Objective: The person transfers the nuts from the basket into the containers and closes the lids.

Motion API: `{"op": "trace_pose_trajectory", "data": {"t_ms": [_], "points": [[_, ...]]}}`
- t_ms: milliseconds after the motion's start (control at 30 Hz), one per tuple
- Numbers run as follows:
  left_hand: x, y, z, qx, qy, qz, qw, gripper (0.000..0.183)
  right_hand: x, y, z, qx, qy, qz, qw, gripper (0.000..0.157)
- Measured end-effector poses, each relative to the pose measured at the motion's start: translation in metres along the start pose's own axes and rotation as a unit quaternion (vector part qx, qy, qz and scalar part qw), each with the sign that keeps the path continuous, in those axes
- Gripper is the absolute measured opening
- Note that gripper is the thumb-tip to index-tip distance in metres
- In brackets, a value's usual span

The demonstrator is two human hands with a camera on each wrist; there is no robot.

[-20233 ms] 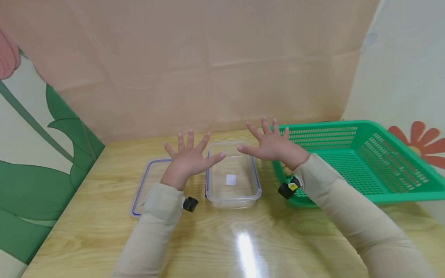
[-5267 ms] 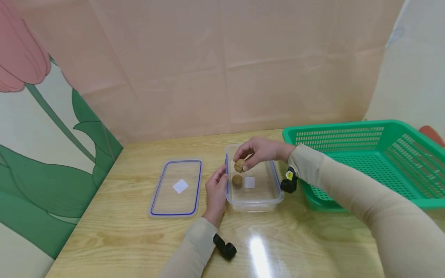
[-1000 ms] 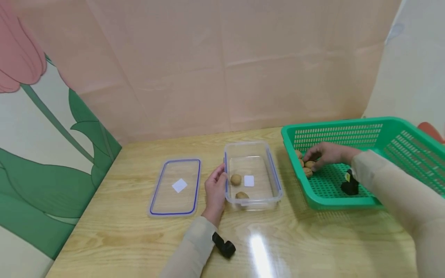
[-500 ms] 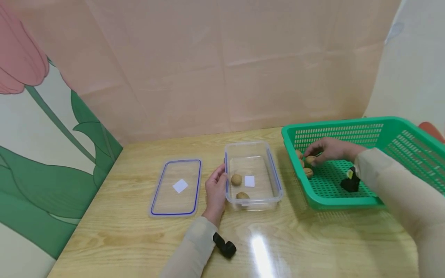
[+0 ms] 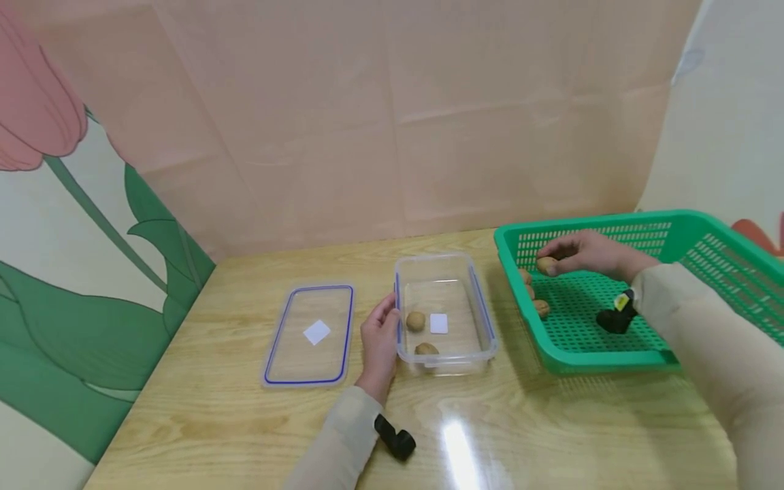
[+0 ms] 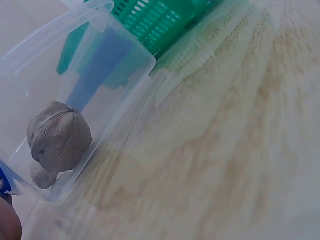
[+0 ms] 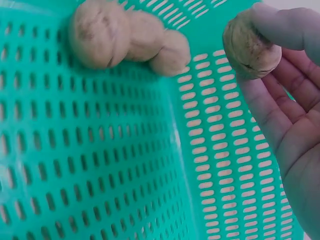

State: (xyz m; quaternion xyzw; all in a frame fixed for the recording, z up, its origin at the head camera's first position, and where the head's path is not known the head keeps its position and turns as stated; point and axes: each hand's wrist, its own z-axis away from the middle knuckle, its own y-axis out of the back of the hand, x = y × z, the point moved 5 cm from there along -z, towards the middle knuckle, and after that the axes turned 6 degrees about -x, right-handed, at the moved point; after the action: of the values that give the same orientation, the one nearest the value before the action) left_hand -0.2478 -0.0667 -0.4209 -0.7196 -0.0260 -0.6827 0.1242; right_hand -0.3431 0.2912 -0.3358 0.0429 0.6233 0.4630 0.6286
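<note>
My right hand (image 5: pixel 594 257) pinches a walnut (image 7: pixel 250 44) between thumb and fingers, raised inside the left part of the green basket (image 5: pixel 554 354). Three more walnuts (image 7: pixel 102 35) lie by the basket's left wall, below the held one. My left hand (image 5: pixel 378 340) holds the left side of a clear plastic food container (image 5: pixel 459 299), thumb and fingertips at its blue-edged rim. Inside that container sit two walnuts (image 5: pixel 416 321), one near the middle left and one in the near left corner. Only a fingertip (image 6: pixel 9 220) of this hand shows in the left wrist view.
A clear lid (image 5: pixel 288 347) with a blue seal and a white square label lies flat left of the container. The wooden table (image 5: pixel 202 408) meets a pinkish covered wall (image 5: pixel 306 136) behind. A black wrist camera (image 5: pixel 401 444) sits on the left sleeve.
My right hand has lifted a walnut from the group in the basket, moving slightly up and right. The left hand stays at the container, whose two walnuts have not moved.
</note>
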Motion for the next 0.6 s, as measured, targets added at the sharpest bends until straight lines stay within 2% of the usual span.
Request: {"op": "trace_pose_trajectory", "data": {"t_ms": [100, 267, 367, 600], "points": [[0.0, 0.0, 0.0, 0.002, -0.001, 0.0, 1.0, 0.033, -0.004, 0.001, 0.001, 0.014, 0.008, -0.032, 0.999, 0.048], [0.0, 0.0, 0.001, 0.003, -0.003, 0.001, 1.0, 0.033, -0.007, 0.002, 0.0, 0.029, 0.04, -0.07, 0.996, 0.037], [-0.001, 0.0, 0.001, 0.002, -0.004, 0.004, 1.0, 0.033, -0.01, 0.003, 0.0, 0.037, 0.056, -0.08, 0.995, 0.035], [-0.001, 0.0, -0.001, 0.002, -0.001, 0.004, 1.0, 0.033, -0.023, 0.001, -0.002, 0.076, 0.061, -0.089, 0.991, 0.039]]}}
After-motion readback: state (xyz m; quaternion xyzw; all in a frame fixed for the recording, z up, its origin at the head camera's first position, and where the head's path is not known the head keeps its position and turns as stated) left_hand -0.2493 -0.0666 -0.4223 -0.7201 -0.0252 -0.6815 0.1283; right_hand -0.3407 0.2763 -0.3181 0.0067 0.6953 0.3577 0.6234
